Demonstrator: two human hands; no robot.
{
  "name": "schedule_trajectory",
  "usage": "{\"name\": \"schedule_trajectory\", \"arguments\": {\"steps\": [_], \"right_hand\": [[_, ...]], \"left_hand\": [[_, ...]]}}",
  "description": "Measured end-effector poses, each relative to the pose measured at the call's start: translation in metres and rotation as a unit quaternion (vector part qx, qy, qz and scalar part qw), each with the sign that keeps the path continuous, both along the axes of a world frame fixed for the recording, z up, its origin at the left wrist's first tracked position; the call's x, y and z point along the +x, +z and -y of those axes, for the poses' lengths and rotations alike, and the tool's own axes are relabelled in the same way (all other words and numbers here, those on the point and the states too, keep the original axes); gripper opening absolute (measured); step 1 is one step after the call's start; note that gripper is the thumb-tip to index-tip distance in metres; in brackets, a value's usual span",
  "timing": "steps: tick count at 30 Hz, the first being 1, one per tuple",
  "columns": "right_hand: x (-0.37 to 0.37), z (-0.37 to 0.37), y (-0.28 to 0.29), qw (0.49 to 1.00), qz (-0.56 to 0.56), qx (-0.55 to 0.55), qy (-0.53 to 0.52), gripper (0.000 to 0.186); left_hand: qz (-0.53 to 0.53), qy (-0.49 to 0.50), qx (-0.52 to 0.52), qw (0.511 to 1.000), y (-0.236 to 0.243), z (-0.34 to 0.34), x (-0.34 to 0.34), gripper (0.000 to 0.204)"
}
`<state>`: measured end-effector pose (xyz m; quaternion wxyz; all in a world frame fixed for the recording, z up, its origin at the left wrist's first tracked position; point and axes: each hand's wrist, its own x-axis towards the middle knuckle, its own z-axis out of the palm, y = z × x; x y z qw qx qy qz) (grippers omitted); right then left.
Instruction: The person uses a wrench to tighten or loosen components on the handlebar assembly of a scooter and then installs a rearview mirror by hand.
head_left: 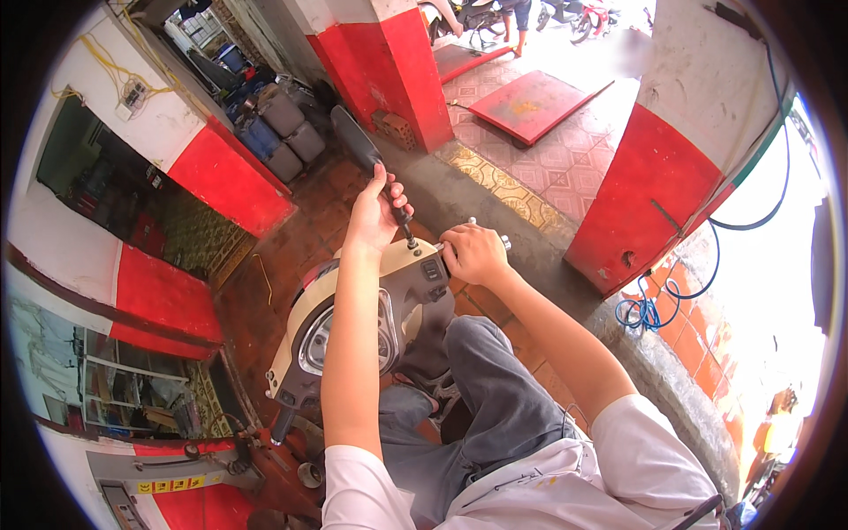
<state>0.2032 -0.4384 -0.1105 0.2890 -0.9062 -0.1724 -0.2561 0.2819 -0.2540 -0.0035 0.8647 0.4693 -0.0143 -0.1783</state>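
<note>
A cream and grey scooter [344, 331] stands before me, its handlebar running from lower left to upper right. My left hand [378, 210] is closed round the stem of a black rear-view mirror [355, 141]. The stem's lower end meets the mount at the right side of the handlebar cover. Just right of it, my right hand [475, 253] is wrapped over the right handlebar grip, which it mostly hides. Silver ends stick out past that hand. The bare left handlebar grip [283, 426] shows at lower left. My left forearm covers part of the instrument panel [322, 340].
Red and white pillars [389, 84] flank a doorway with a red metal platform [541, 104] outside. A coiled blue hose [649, 311] lies at right. Grey jugs [283, 110] stand at upper left. A red machine [283, 477] is at lower left. Another person's legs [515, 26] show far off.
</note>
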Motion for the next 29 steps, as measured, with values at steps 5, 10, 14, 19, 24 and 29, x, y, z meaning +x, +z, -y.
{"name": "schedule_trajectory", "arguments": {"steps": [5, 10, 14, 19, 24, 29], "right_hand": [[-0.003, 0.002, 0.008, 0.999, -0.044, 0.011, 0.006, 0.024], [0.002, -0.004, 0.029, 0.959, -0.021, 0.263, 0.105, 0.028], [-0.004, -0.039, 0.053, 0.946, -0.089, 0.292, 0.109, 0.035], [0.002, -0.053, 0.043, 0.949, -0.099, 0.293, 0.055, 0.025], [0.004, -0.052, 0.032, 0.898, -0.168, 0.398, 0.084, 0.023], [0.006, -0.049, 0.026, 0.871, -0.192, 0.434, 0.124, 0.032]], "left_hand": [[0.052, -0.02, -0.068, 0.996, -0.008, -0.005, -0.002, 0.027], [0.057, 0.06, -0.098, 0.992, -0.01, -0.009, -0.007, 0.022], [0.058, 0.131, -0.062, 0.988, -0.006, -0.012, -0.024, 0.022], [0.077, 0.183, -0.034, 0.979, 0.001, -0.021, -0.049, 0.023], [0.226, 0.163, 0.141, 0.95, -0.011, -0.036, -0.088, 0.029], [0.342, 0.079, 0.273, 0.896, -0.008, -0.047, -0.095, 0.03]]}}
